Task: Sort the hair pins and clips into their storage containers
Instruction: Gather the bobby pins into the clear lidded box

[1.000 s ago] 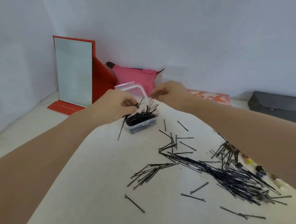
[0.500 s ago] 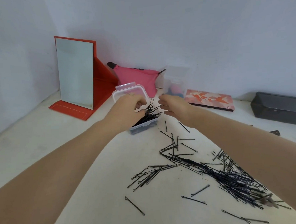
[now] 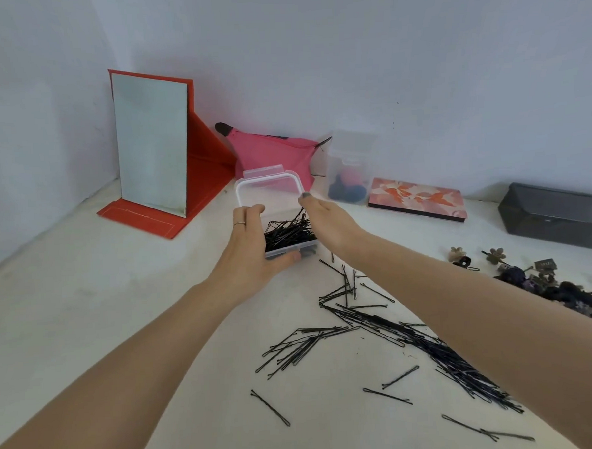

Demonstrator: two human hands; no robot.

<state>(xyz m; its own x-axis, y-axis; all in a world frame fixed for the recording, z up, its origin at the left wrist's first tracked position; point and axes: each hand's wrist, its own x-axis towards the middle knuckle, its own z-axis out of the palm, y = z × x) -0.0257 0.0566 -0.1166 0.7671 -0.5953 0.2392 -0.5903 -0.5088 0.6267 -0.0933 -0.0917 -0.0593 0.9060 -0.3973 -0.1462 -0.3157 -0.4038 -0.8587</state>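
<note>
Up at 12 o'clock on the desk [image 3: 70, 322] sits our little clear box [image 3: 289, 250], lid [image 3: 268, 188] flipped up, already packed with black hair pins [image 3: 288, 231]. Our left hand [image 3: 255, 250] wraps the box from its 9 o'clock side, thumb along the near wall and fingers curled over the far edge. Our right hand [image 3: 325, 219] reaches in from 3 o'clock with fingers straight, holding nothing, fingertip right at the lid's corner; we can't tell if it actually touches. Tons of loose pins [image 3: 427, 344] still lie scattered at 5 o'clock from the box, and a heap of clips [image 3: 544, 285] sits over at 3 o'clock. Behind the box there's a second clear container [image 3: 349, 180] with dark and pink bits inside, near a pink pouch [image 3: 273, 153] and a red folding mirror [image 3: 153, 146].
</note>
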